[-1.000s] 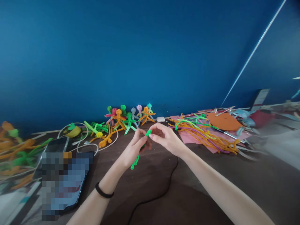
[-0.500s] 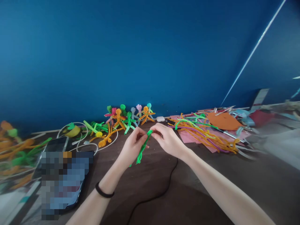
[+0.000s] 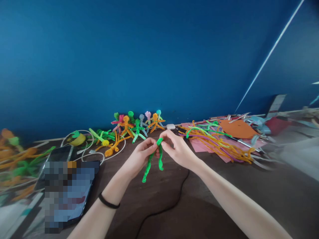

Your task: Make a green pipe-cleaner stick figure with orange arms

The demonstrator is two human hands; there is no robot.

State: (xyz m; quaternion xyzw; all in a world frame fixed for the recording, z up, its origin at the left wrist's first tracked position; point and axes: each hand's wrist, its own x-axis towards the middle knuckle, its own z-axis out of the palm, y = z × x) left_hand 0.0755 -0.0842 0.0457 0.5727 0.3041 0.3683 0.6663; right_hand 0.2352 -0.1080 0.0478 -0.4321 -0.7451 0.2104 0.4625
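Note:
Between my two hands is a green pipe cleaner (image 3: 147, 170), twisted, with two strands hanging apart below the fingers. My left hand (image 3: 142, 153) pinches it from the left side, fingers closed near its top. From the right, my right hand (image 3: 177, 147) has thumb and forefinger closed at the same top end. Part of the pipe cleaner is hidden behind the fingers. Behind the hands, several small pipe cleaner figures (image 3: 126, 123) in orange, green, pink and blue stand against the blue wall.
To the right lie loose orange pipe cleaners (image 3: 224, 147) on pink paper, with orange paper (image 3: 238, 128) above. A phone (image 3: 87, 186) is at the left, by a white cable (image 3: 103, 158). A black cord (image 3: 171, 209) crosses the dark table (image 3: 204, 212). A white case (image 3: 170, 126) sits by the wall.
The green pipe cleaner's hanging strands have spread from one bunch into two separate legs, one swinging right. My left hand has shifted slightly; my right hand stays at the top end.

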